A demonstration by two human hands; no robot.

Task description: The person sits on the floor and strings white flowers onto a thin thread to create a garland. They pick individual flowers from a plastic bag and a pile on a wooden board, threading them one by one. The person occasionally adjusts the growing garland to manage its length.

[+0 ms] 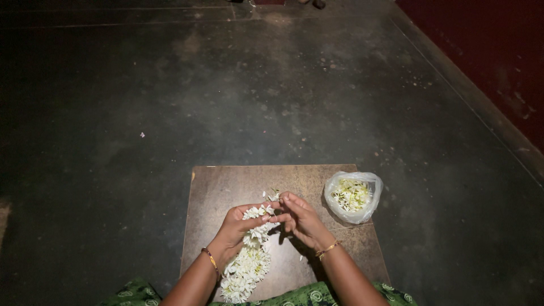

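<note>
Where floor darkens, board, perhaps wooden.

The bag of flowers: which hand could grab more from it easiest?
Probably the right hand. The plastic bag sits on the board's right side, just beyond it. The left hand holds the flower garland and lies farther away.

Low brown board on dark stained floor. On board: white flower garland trailing toward near edge, clear plastic bag of loose white flowers at right edge. Small white speck on floor, far left.
</note>
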